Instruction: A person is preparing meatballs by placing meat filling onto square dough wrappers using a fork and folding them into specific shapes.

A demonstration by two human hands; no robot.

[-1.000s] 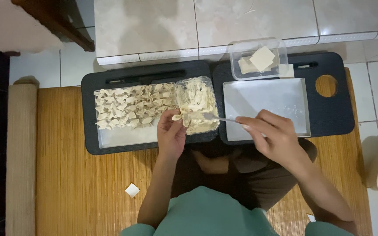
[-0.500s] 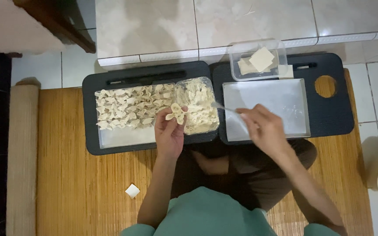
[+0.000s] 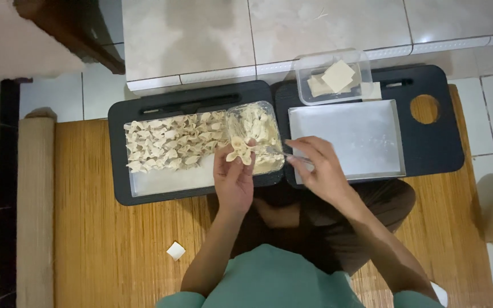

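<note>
Dumpling wrapper (image 3: pixel 241 152), partly pleated, sits cupped in the left hand (image 3: pixel 234 177) over the near edge of the clear filling tub (image 3: pixel 256 137); from the head view the left grip is closed around it; the right hand (image 3: pixel 320 171) pinches a thin metal utensil (image 3: pixel 283 154), tip toward the tub; folded dumplings (image 3: pixel 169 142) crowd the left tray (image 3: pixel 161 181); the right tray (image 3: pixel 349 137) lies bare; spare wrappers (image 3: pixel 338 76) wait in a box behind; filling seems in hand; sealing the pleats likely follows, needing both hands.

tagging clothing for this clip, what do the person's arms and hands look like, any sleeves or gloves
Both the left hand and the right hand are bare: no gloves, and no rings or watch that I can make out. The forearms are uncovered; short green sleeves show only near the shoulders.
</note>
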